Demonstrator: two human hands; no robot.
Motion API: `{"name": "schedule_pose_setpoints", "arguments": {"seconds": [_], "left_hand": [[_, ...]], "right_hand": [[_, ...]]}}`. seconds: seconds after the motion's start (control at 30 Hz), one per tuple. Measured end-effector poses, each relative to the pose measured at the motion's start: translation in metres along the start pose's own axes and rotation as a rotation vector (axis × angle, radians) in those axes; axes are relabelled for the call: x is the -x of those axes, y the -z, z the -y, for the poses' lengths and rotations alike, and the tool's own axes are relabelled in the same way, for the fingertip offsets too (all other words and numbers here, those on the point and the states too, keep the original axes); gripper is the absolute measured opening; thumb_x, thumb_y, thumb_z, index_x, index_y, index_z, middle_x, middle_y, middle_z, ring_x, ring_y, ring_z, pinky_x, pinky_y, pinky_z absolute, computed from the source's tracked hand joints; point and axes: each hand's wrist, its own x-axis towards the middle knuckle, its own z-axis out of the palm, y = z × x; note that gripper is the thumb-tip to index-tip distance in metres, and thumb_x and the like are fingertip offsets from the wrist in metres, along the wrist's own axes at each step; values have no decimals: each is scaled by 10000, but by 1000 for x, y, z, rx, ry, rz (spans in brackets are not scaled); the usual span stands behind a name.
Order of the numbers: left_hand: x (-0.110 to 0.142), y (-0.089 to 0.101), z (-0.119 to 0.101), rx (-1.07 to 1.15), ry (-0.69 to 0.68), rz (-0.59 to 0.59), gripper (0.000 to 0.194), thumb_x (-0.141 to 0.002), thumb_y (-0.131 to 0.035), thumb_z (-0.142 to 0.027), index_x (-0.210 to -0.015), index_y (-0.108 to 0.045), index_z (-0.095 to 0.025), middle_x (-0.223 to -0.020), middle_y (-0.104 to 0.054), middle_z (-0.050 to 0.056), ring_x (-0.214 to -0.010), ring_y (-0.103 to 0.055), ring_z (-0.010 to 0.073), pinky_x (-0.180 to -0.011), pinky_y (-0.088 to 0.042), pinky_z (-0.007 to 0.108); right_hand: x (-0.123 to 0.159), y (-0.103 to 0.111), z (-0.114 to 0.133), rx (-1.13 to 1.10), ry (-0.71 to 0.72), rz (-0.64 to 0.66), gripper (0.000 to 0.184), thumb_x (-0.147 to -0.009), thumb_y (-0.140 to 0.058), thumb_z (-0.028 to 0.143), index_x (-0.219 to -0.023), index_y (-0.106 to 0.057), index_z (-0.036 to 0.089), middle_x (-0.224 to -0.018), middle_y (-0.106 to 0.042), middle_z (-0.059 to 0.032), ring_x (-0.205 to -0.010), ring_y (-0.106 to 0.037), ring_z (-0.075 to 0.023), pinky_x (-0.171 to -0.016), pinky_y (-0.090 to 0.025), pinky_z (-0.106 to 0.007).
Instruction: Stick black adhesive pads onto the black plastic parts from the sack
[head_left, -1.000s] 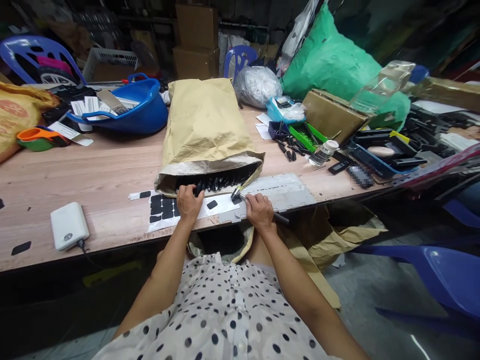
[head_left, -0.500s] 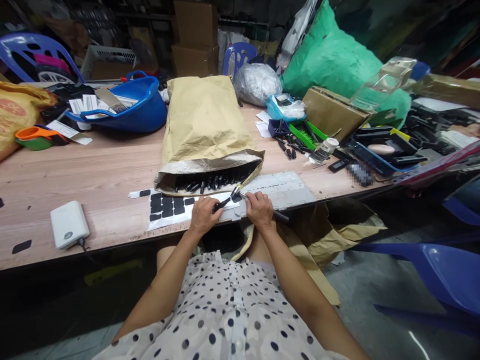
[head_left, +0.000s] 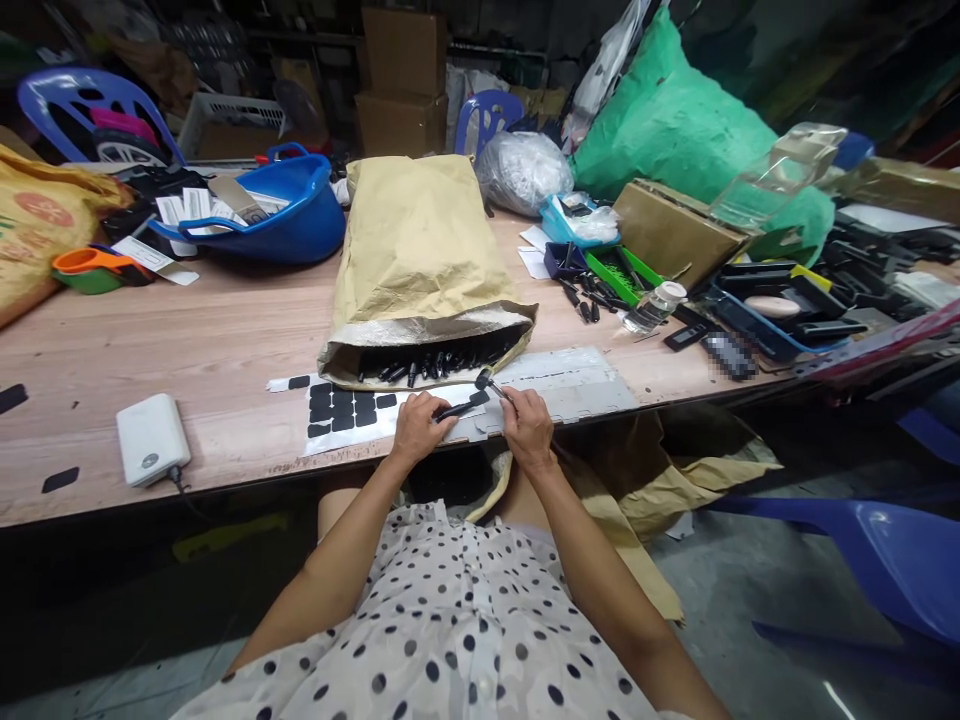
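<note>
My left hand (head_left: 418, 428) is closed around a slim black pen-like piece (head_left: 459, 409), whose dark wider end points right. In my right hand (head_left: 529, 428) is a small hammer-like tool (head_left: 491, 384) with a thin metal shaft and a dark head; the head is close to the tip of the black piece. Under both hands lies a pale grey board (head_left: 577, 385) at the table edge. Beside my left hand is a white sheet of black rounded stickers (head_left: 342, 408). Just beyond, a brown paper sack (head_left: 420, 240) lies with its mouth towards me, several black pieces (head_left: 427, 365) inside.
To the left are a white power bank (head_left: 152, 440) with a cable and a blue basin (head_left: 300, 215) of small boxes. On the right stand a green tray (head_left: 619, 275), a clear bottle (head_left: 654, 308) and a blue tray (head_left: 780, 335) of black items. A purple chair (head_left: 892, 560) is at lower right.
The tool's head has turned from showing bright metal to dark, and its black handle no longer shows past my right hand. The black piece has tilted flatter. The view has shifted slightly.
</note>
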Motion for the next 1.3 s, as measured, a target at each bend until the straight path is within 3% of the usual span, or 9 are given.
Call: {"name": "schedule_pose_setpoints", "arguments": {"seconds": [0.23,0.83,1.0,1.3], "left_hand": [[-3,4,-8,9,76,53,120,-778,-754,-264,-898,-761,-264,-868,-697,14,-905,-593,224,-841,-464,350],[-1,1,-10,-27,83,53,103,-799,-758,-297,-892,-747,-255,-896,-690,26,-923,-586,229,-823,-455,347],[-1,2,-11,-1,58,44,128,-781,-757,-282,-907,-745,-265,-896,-695,21,-914,-591,229,-851,-465,361],[1,3,-13,12,53,35,152,-710,-732,-226,-862,-731,-243,-862,-677,21,-900,-584,235,-837,-475,371]], "right_hand": [[19,17,32,-281,-3,10,323,-1022,-419,296,-1145,-708,218,-950,-721,-77,-899,-673,-207,-807,-541,-319],[28,21,53,-93,126,78,337,-1037,-419,277,-1143,-735,226,-843,-691,-56,-776,-649,-175,-717,-501,-262],[20,19,42,-53,90,59,322,-1030,-428,264,-1158,-722,230,-874,-688,-54,-833,-645,-183,-748,-487,-268],[-10,2,-8,178,56,98,193,-935,-555,222,-986,-742,228,-852,-653,-66,-809,-532,-221,-729,-381,-314]]}}
